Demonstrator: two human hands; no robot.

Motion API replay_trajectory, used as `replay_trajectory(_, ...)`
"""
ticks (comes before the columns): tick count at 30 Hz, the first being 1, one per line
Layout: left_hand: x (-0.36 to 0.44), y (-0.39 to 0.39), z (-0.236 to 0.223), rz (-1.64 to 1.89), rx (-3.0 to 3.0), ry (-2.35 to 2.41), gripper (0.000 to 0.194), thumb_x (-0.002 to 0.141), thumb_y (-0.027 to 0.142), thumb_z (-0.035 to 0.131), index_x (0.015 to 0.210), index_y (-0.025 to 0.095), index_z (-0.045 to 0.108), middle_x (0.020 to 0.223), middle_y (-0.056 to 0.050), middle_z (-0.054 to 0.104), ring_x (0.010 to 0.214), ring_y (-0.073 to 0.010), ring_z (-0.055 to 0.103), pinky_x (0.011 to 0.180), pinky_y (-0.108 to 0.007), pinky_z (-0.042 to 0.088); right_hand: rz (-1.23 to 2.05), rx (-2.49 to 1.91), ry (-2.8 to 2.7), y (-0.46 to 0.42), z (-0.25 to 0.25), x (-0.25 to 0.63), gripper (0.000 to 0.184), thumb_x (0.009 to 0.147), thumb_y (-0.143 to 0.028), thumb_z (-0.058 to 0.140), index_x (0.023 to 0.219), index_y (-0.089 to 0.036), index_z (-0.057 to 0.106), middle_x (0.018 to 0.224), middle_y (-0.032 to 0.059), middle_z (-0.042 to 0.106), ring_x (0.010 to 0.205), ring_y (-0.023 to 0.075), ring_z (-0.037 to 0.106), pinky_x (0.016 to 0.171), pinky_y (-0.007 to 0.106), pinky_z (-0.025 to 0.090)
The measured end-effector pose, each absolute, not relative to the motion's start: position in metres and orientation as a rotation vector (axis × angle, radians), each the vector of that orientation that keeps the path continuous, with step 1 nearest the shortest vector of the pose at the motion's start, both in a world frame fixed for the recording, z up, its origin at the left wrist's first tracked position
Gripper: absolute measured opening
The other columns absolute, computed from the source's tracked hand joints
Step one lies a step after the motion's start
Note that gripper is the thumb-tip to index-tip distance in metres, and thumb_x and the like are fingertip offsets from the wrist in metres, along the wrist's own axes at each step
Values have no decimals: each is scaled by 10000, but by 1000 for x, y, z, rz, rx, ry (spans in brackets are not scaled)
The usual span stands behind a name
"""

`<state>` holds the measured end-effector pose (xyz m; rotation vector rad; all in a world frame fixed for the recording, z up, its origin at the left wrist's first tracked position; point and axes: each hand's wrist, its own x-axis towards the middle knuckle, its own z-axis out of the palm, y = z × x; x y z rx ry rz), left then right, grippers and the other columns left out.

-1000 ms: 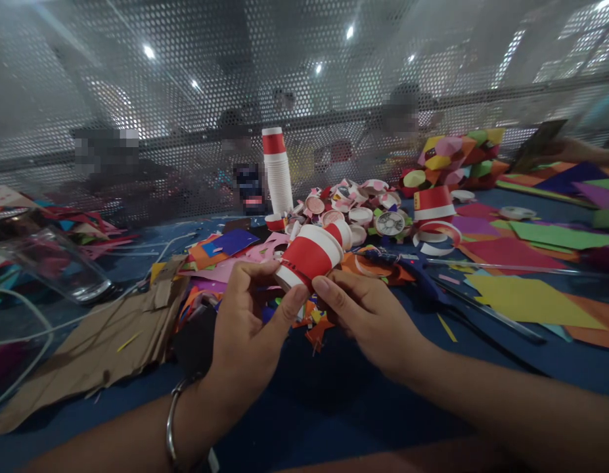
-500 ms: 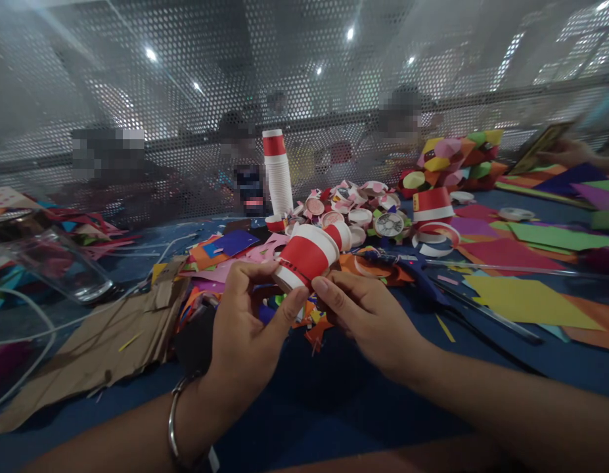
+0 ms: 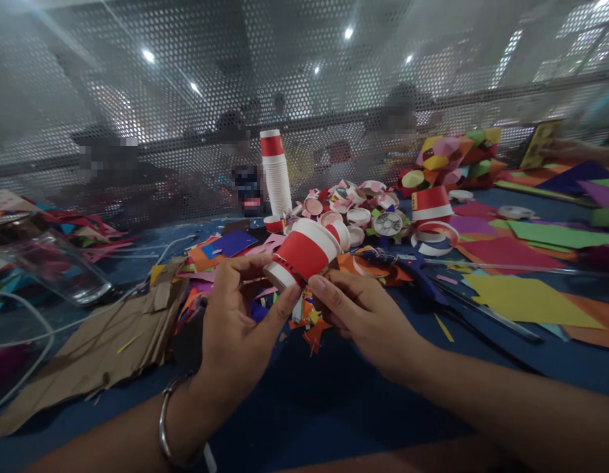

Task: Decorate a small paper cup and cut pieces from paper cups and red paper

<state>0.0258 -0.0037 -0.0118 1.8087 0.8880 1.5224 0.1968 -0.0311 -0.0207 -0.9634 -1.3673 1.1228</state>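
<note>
At the centre of the frame, the left hand grasps a tilted red-and-white paper cup near its narrower end between thumb and fingers, while the right hand has thumb and forefinger bunched at its lower side, though whether they pinch it cannot be told. Colourful paper scraps lie just below, with a tall cup stack standing behind at upper centre. Brown cardboard spreads across the lower left, and a yellow sheet lies at the right.

I can't make out what the right hand pinches beside the cup. People behind the mesh read blurred. Right edge crops a co-worker's arm.
</note>
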Motion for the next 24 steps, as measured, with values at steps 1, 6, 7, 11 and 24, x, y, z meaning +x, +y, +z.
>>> replay_trajectory(1,26,-4,-12,1519,1824,895,381,818,271,838,1112,233,598,1107,-51,645,997,-226,682,888,-392,580,1126,-957,-1367,-31,-21,197,473,944,-629,594,727,-219,504,626,-67,346,504,85,268,434,263,208)
replay_trajectory(6,28,-10,-14,1501,1919,932,385,837,275,816,1146,249,588,1083,-44,642,969,-212,680,880,-381,575,1109,-941,-1380,-31,-21,196,456,958,-616,573,742,-217,530,631,-58,372,515,92,306,431,255,225)
replay_trajectory(7,28,-11,-14,1504,1923,938,387,836,279,817,1145,249,585,1077,-43,645,966,-210,680,876,-376,574,1104,-943,-1386,-31,-21,196,458,960,-614,570,734,-219,521,631,-57,374,515,92,312,430,255,228)
replay_trajectory(11,29,-12,-13,1469,1778,924,401,826,321,829,1121,237,571,1054,-41,666,944,-196,682,801,-329,583,1094,-947,-1397,-32,-20,197,479,959,-621,567,702,-227,477,599,-69,350,491,85,281,420,258,217)
replay_trajectory(24,29,-6,-13,1358,1535,790,304,866,310,800,1038,217,568,991,-9,704,881,-122,666,733,-229,550,1096,-988,-1414,-31,-21,198,493,964,-627,558,705,-217,471,614,-65,366,491,76,294,419,249,213)
